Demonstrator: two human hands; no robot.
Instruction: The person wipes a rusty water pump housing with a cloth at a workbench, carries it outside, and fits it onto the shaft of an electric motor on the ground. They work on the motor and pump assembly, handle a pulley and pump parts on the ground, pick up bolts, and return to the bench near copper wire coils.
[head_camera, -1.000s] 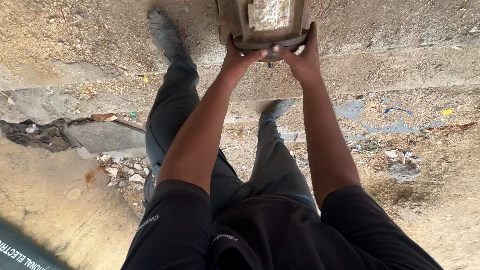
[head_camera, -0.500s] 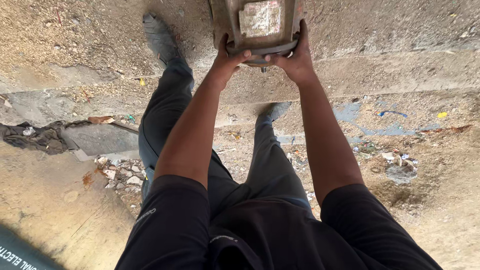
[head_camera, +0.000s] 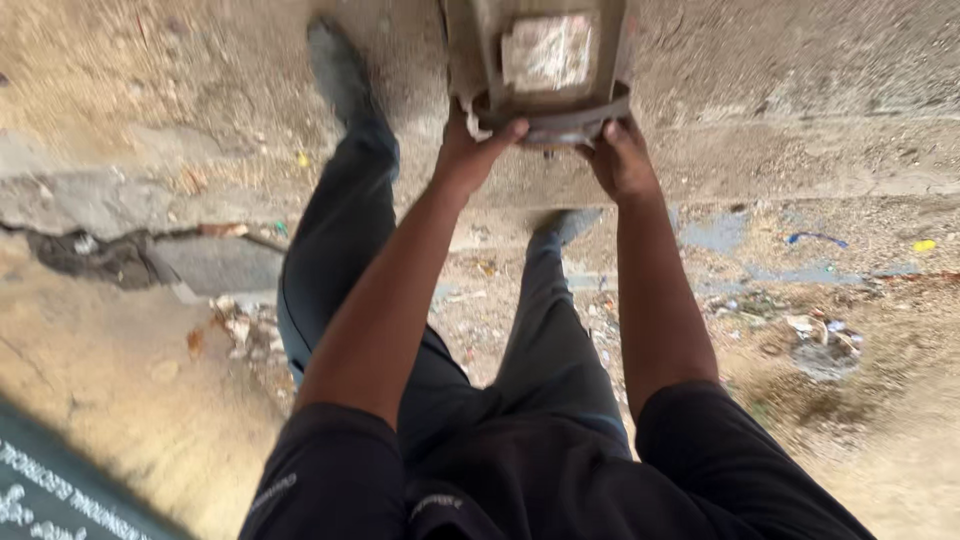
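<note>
Both hands are clamped on the lower rim of a heavy, dust-coated metal object (head_camera: 545, 65) held out in front of the body at arm's length, above the ground between and ahead of the feet. The left hand (head_camera: 470, 150) wraps its fingers (head_camera: 505, 130) over the curved rim on the near left side; the right hand (head_camera: 620, 155) grips the same rim on the right, its grip closed around the edge. The object is grey-brown and grimy, boxy with raised side walls, and carries a pale, worn rectangular plate (head_camera: 548, 50) in the middle of its face; its top runs out of view, so its full shape cannot be told. Below, the dark-trousered legs (head_camera: 340, 260) stride over sandy, littered ground (head_camera: 850, 330), the left shoe (head_camera: 335, 60) set well forward, beside a cracked concrete slab (head_camera: 100, 200).
</note>
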